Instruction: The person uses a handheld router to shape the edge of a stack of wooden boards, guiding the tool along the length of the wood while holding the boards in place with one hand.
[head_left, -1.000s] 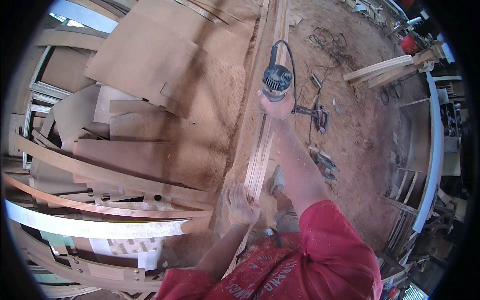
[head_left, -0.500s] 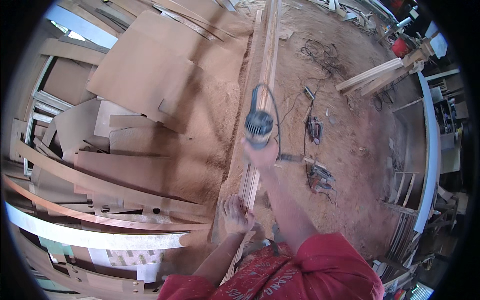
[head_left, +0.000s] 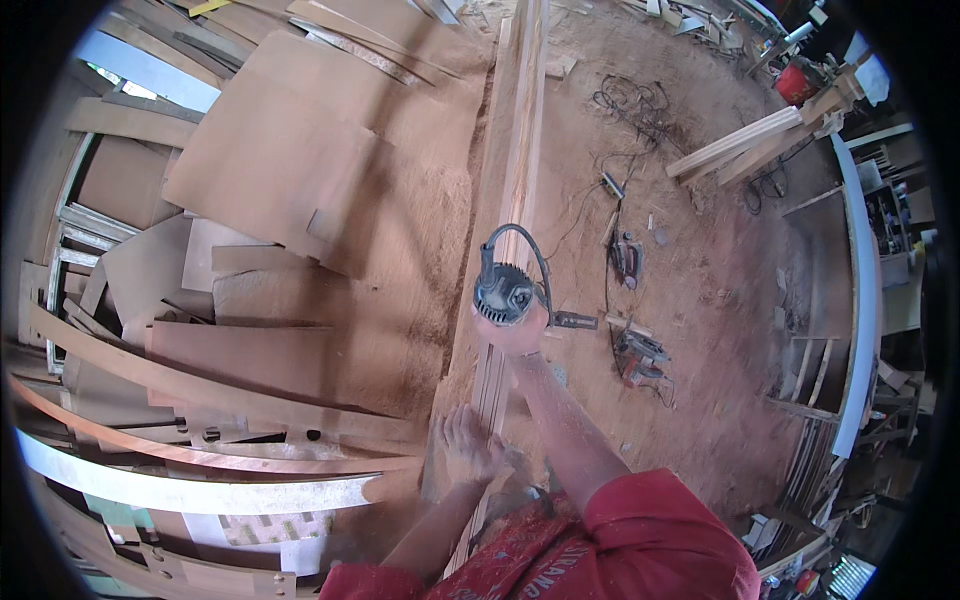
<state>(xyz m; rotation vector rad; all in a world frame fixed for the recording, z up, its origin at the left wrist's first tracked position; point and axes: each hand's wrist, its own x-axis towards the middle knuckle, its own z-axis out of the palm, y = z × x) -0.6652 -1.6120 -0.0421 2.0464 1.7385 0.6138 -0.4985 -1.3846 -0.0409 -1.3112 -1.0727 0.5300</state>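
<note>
My right hand (head_left: 518, 332) is wrapped round the body of a handheld router (head_left: 507, 293), which has a dark vented top and a looped black cord. The router stands on a long wooden board (head_left: 490, 390) that runs straight away from me, with grooves along the part nearer me. From its right side sticks out a dark slotted bar. Nearer to my body, my left hand (head_left: 467, 446) lies on the left side of the board, its fingers stretched forward. The router's base and bit are hidden beneath my hand and the motor.
Sawdust covers the floor. On the right lie two corded power tools, one (head_left: 626, 260) farther off and a circular saw (head_left: 643, 357) nearer, with tangled cables (head_left: 635, 105) behind. Sheet offcuts (head_left: 280, 140) are piled at left. Propped timber (head_left: 735, 143) stands at the far right.
The router in my right hand has come back along the board, closer to me and to my left hand. My left hand stays on the board. The view has shifted slightly.
</note>
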